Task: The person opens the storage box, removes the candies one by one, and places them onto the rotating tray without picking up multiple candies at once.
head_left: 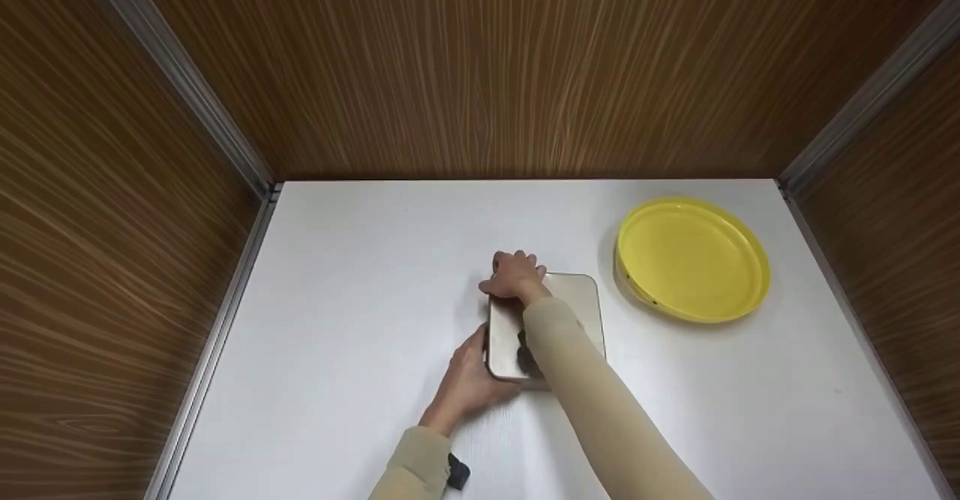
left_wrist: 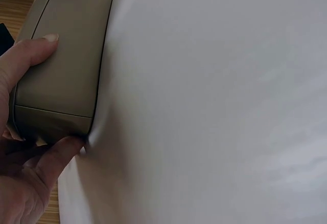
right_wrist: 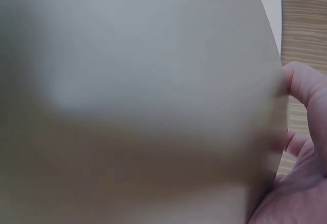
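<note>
A beige rectangular box (head_left: 506, 342) with rounded corners lies on the white table near its middle. My left hand (head_left: 469, 380) grips its near left corner. In the left wrist view the thumb presses on the box's tan, seamed side wall (left_wrist: 69, 66), and the fingers curl round the end at its lower edge. Reaching across the top, my right hand (head_left: 514, 275) holds the far left corner, fingers over the far edge. The right wrist view is mostly filled by the blurred beige surface (right_wrist: 153, 81), with right fingertips (right_wrist: 296, 81) at its edge.
To the right, toward the back of the white table (head_left: 360, 282), sits a round, shallow yellow tray (head_left: 691, 260). Wood-grain panels (head_left: 480, 73) with grey metal edging stand at the back, left and right. The right sleeve (head_left: 600, 410) covers part of the box.
</note>
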The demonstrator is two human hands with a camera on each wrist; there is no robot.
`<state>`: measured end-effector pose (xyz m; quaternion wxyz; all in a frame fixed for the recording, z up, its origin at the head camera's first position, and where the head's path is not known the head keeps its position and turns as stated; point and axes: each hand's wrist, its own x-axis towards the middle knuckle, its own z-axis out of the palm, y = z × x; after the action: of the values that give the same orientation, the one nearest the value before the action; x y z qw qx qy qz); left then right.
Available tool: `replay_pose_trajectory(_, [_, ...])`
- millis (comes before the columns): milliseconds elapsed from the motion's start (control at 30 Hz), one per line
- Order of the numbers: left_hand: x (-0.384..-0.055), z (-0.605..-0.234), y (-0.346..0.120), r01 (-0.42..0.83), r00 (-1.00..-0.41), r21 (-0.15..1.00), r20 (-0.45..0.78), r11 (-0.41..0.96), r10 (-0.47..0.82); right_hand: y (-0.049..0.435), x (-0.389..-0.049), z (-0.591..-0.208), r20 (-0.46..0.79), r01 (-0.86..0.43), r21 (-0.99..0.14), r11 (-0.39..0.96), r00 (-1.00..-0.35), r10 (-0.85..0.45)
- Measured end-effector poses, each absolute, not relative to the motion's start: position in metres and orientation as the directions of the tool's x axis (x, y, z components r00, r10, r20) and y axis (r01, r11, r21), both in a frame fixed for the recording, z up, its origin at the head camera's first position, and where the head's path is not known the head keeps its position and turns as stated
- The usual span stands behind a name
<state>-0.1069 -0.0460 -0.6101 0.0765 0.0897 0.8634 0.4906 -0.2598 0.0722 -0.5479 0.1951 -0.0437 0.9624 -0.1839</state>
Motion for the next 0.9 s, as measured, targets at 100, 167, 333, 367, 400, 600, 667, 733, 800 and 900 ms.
replay_pose_trajectory(100, [-0.1077, -0.6101, -0.0457, 0.077, -0.972, 0.860, -0.049, 0.505, 0.231, 0.0722, -0.2608, -0.5481, -0.364, -0.014, -0.368, 0.930, -0.918, -0.158])
replay_pose_trajectory(167, [-0.1079, -0.6102, -0.0453, 0.080, -0.971, 0.860, -0.047, 0.505, 0.235, 0.0725, -0.2610, -0.5482, -0.367, -0.014, -0.365, 0.931, -0.917, -0.158])
replay_pose_trajectory(333, [-0.1088, -0.6108, -0.0451, 0.097, -0.968, 0.857, -0.038, 0.507, 0.249, 0.0733, -0.2613, -0.5468, -0.376, -0.007, -0.367, 0.930, -0.914, -0.156])
replay_pose_trajectory(367, [-0.1091, -0.6109, -0.0453, 0.098, -0.968, 0.854, -0.037, 0.511, 0.248, 0.0732, -0.2615, -0.5462, -0.370, -0.008, -0.376, 0.927, -0.915, -0.158])
replay_pose_trajectory(400, [-0.1093, -0.6111, -0.0457, 0.100, -0.969, 0.851, -0.035, 0.516, 0.244, 0.0730, -0.2618, -0.5457, -0.363, -0.008, -0.391, 0.921, -0.918, -0.162])
replay_pose_trajectory(600, [-0.1108, -0.6114, -0.0472, 0.116, -0.972, 0.843, -0.013, 0.526, 0.235, 0.0724, -0.2635, -0.5450, -0.318, -0.022, -0.453, 0.891, -0.930, -0.185])
replay_pose_trajectory(667, [-0.1114, -0.6114, -0.0471, 0.119, -0.971, 0.844, -0.011, 0.524, 0.238, 0.0733, -0.2639, -0.5451, -0.311, -0.024, -0.457, 0.889, -0.932, -0.185])
replay_pose_trajectory(733, [-0.1118, -0.6117, -0.0472, 0.119, -0.971, 0.846, -0.010, 0.520, 0.238, 0.0740, -0.2644, -0.5451, -0.304, -0.022, -0.468, 0.884, -0.935, -0.185])
replay_pose_trajectory(800, [-0.1121, -0.6121, -0.0476, 0.115, -0.972, 0.851, -0.011, 0.512, 0.236, 0.0745, -0.2643, -0.5442, -0.299, -0.017, -0.483, 0.876, -0.937, -0.183])
replay_pose_trajectory(900, [-0.1120, -0.6129, -0.0480, 0.108, -0.972, 0.860, -0.015, 0.499, 0.235, 0.0751, -0.2637, -0.5438, -0.300, -0.007, -0.491, 0.871, -0.938, -0.176])
